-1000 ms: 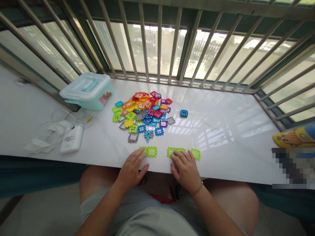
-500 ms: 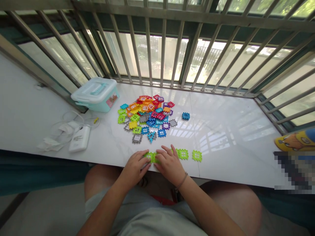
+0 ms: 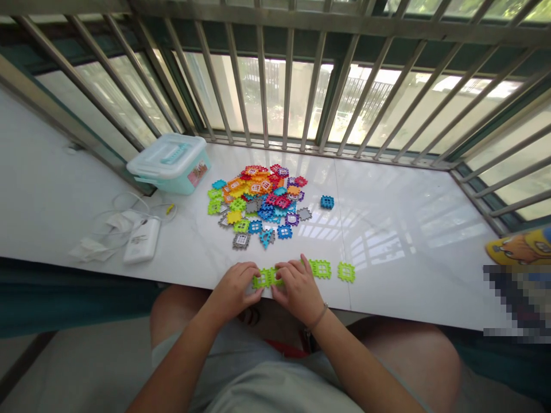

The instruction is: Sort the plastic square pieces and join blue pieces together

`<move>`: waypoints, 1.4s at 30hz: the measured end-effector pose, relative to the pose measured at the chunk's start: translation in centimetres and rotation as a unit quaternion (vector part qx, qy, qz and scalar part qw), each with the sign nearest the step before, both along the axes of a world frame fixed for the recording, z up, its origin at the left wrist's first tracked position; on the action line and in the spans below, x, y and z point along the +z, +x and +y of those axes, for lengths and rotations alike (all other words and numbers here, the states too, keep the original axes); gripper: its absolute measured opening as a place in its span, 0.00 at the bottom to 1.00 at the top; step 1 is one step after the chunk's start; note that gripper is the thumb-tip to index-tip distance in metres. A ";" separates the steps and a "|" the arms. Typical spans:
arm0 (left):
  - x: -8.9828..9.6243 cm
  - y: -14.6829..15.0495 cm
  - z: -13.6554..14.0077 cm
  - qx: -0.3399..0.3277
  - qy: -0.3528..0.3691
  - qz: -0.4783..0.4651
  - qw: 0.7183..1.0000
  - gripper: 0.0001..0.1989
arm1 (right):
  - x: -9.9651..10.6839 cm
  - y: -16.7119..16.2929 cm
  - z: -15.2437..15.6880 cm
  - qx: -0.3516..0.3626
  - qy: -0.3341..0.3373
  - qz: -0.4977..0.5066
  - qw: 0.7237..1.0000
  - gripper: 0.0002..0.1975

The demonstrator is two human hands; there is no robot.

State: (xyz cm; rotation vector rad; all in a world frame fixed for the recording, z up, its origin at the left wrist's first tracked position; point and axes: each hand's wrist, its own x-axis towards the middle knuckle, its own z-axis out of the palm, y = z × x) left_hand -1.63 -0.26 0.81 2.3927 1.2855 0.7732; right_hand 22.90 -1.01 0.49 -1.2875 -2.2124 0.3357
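Left hand (image 3: 235,288) and right hand (image 3: 298,288) pinch a row of green tiles (image 3: 267,277) at the counter's (image 3: 408,275) near edge; a single green tile (image 3: 346,272) lies just right; beyond, a tile pile (image 3: 258,201) and box (image 3: 169,163).

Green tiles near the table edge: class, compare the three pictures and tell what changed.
The right hand moved leftward to meet the left hand, bringing its green tiles against the left group. Both hands now press the joined row. The single green tile, coloured pile and box stayed.
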 end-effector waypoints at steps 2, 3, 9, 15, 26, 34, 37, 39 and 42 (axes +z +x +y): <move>-0.1 -0.4 -0.1 0.004 -0.005 -0.005 1.000 0.12 | -0.1 0.0 -0.1 -0.009 0.003 -0.001 1.000 0.11; -0.1 -0.8 -0.1 0.006 -0.011 -0.006 1.000 0.11 | -0.2 0.0 -0.1 -0.013 0.005 -0.001 1.000 0.11; -0.7 -3.2 -0.4 0.007 -0.045 -0.007 0.999 0.21 | -0.1 0.0 -0.1 -0.016 0.005 0.006 1.000 0.10; -1.0 -2.6 -0.1 0.008 -0.036 -0.011 0.999 0.22 | 0.8 0.8 -0.5 -0.035 0.018 0.034 0.999 0.12; 0.4 2.5 0.5 -0.011 -0.014 -0.080 0.997 0.23 | -0.1 8.7 -2.6 -0.146 0.083 0.031 0.985 0.08; -0.3 5.8 1.6 -0.038 -0.025 -0.065 0.997 0.23 | 0.0 7.7 -2.7 -0.142 0.081 -0.018 0.986 0.09; -0.3 5.5 1.6 -0.028 -0.024 -0.078 0.996 0.24 | 0.1 7.8 -2.8 -0.141 0.080 -0.015 0.987 0.08; -0.3 5.2 1.7 -0.025 -0.020 -0.080 0.996 0.24 | 0.2 7.9 -2.8 -0.139 0.079 -0.015 0.987 0.08; -0.3 4.9 1.8 -0.028 -0.024 -0.067 0.997 0.23 | 0.2 7.8 -2.9 -0.138 0.078 -0.012 0.987 0.08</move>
